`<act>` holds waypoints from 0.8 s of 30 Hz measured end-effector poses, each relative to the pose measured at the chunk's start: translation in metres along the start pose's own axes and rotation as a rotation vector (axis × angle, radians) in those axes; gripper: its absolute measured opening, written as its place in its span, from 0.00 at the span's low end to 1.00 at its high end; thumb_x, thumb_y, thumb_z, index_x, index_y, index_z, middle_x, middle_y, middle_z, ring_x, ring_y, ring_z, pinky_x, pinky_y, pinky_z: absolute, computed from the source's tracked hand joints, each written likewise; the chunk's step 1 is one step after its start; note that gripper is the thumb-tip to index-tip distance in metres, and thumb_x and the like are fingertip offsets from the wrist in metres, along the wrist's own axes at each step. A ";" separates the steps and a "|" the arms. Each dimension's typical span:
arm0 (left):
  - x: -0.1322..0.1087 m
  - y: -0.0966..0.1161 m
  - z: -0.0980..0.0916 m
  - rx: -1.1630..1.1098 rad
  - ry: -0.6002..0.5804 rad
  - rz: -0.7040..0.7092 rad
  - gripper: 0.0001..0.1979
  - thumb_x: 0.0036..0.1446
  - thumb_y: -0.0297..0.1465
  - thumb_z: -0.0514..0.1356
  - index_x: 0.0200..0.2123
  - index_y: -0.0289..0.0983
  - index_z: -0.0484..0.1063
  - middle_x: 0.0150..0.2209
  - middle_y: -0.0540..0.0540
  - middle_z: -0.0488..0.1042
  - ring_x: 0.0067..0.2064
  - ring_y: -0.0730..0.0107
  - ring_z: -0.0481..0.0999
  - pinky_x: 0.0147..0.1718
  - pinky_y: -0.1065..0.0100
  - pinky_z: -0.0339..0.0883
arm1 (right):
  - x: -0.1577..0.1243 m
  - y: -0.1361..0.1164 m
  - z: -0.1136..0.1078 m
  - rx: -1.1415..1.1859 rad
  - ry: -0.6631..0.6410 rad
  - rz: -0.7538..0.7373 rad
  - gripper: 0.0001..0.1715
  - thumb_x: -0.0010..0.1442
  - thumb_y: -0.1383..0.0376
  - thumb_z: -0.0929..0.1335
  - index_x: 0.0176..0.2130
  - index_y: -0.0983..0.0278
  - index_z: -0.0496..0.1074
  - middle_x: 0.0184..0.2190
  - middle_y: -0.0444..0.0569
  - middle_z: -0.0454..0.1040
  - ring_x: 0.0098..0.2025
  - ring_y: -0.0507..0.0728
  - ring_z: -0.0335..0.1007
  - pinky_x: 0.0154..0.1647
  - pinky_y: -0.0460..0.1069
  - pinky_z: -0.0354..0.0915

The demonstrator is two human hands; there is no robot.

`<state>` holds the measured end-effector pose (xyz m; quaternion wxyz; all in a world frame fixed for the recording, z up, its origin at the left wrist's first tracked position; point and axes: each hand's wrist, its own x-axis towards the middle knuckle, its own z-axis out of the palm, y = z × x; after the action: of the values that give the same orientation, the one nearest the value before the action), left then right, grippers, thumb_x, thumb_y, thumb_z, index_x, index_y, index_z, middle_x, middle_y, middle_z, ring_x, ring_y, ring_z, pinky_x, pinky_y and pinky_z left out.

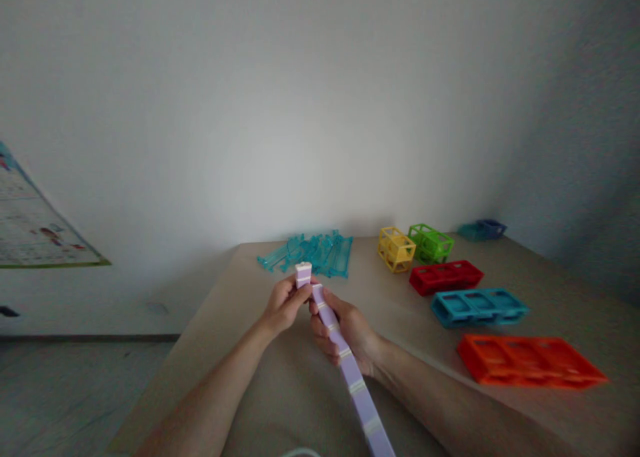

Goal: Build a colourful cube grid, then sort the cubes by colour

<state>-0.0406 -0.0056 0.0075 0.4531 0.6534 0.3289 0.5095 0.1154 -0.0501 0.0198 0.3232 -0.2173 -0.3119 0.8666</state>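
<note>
My left hand (286,304) pinches a short lilac block with white bands (303,275), held upright between thumb and fingers. Wrapped around the upper part of a long lilac strip of banded blocks (353,374) is my right hand (347,334). The strip slants down toward me and leaves the bottom of the view. Its top end is close beside the short block; whether the two touch I cannot tell. Both hands are held over the table, near its middle.
Translucent teal pieces (320,252) lie heaped by the wall. To the right stand openwork frames: yellow (396,249), green (431,243), red (447,277), blue (479,307) and orange (530,360). Dark blue pieces (490,228) sit at the far right corner of the table (220,310).
</note>
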 end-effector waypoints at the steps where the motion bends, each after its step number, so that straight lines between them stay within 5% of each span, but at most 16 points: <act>1: -0.001 0.001 -0.001 0.037 0.014 -0.010 0.20 0.55 0.47 0.61 0.33 0.33 0.73 0.21 0.49 0.70 0.23 0.72 0.68 0.24 0.72 0.61 | 0.000 -0.001 0.000 -0.021 -0.016 0.055 0.24 0.68 0.48 0.52 0.34 0.60 0.62 0.15 0.36 0.59 0.10 0.47 0.50 0.08 0.40 0.53; 5: -0.002 0.000 -0.010 0.142 0.000 -0.074 0.24 0.53 0.50 0.60 0.21 0.34 0.69 0.14 0.53 0.61 0.17 0.77 0.59 0.17 0.73 0.49 | -0.001 -0.002 -0.003 -0.116 -0.081 0.272 0.25 0.67 0.48 0.51 0.34 0.61 0.62 0.15 0.37 0.59 0.10 0.48 0.54 0.07 0.42 0.58; 10: 0.001 -0.003 -0.014 0.030 -0.196 -0.235 0.27 0.50 0.50 0.61 0.13 0.34 0.64 0.13 0.52 0.59 0.16 0.79 0.57 0.17 0.73 0.46 | 0.000 0.002 -0.007 -0.183 -0.122 0.403 0.28 0.66 0.45 0.51 0.33 0.62 0.62 0.15 0.38 0.60 0.10 0.49 0.56 0.08 0.44 0.61; 18: 0.002 0.001 -0.007 -0.350 -0.214 -0.400 0.26 0.50 0.51 0.59 0.23 0.31 0.71 0.17 0.50 0.65 0.13 0.80 0.57 0.12 0.73 0.44 | -0.001 0.006 0.000 -0.209 -0.024 0.093 0.23 0.68 0.51 0.52 0.44 0.64 0.64 0.18 0.39 0.64 0.11 0.49 0.58 0.09 0.44 0.63; 24: 0.000 0.010 0.001 -0.574 -0.208 -0.395 0.26 0.46 0.52 0.63 0.19 0.32 0.66 0.18 0.50 0.63 0.16 0.80 0.57 0.15 0.72 0.44 | -0.002 0.004 -0.001 -0.177 -0.070 0.058 0.21 0.68 0.52 0.55 0.46 0.63 0.64 0.18 0.39 0.64 0.11 0.49 0.59 0.08 0.43 0.63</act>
<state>-0.0398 -0.0095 0.0162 0.7388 0.4717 0.2446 0.4146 0.1155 -0.0538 0.0169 0.2665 -0.2235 -0.3921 0.8517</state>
